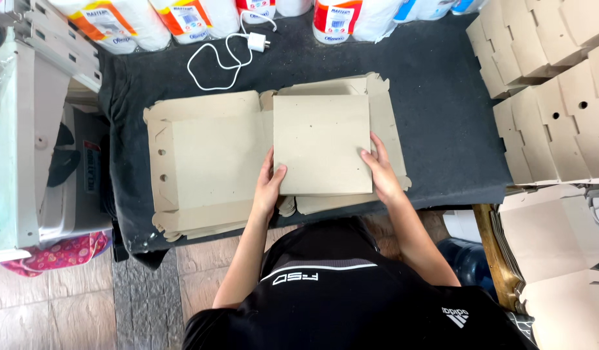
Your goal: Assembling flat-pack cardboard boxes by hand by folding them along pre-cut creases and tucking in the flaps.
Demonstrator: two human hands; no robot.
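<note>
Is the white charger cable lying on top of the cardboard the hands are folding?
No, the white charger cable lies on the dark table cover behind the cardboard sheet, which the left hand and right hand grip.

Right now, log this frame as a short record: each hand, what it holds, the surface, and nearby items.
left hand: grips the left edge of the folded cardboard panel
right hand: grips the panel's right edge
under panel: flat box blanks, unfolded
surface: dark cloth-covered table
far edge: white charger with cable, paper towel rolls
right side: stacked cardboard blanks
</note>
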